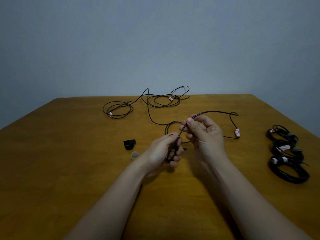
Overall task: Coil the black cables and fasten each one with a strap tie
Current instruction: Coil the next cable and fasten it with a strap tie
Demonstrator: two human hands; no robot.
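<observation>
Above centre of wooden table [69, 161], on my remote feed: left hand [162, 150] grips bunched loops of black cable [216, 111], fingers curled round them. Right hand [206, 134] pinches same cable higher up, thumb on top. Cable tail trails to taped plug [237, 132] at right. Black strap tie [129, 144] and pale strap tie [135, 155] lie just left of left hand. Loose cables [118, 108] on far side. Three tied coils [288, 172] near right edge.

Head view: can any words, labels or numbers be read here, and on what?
None is legible.
White-and-red tag on the near cable: print too blurred to read.
Tags on the loose cables at the back and on the tied coils at right: too small and blurred.
</observation>
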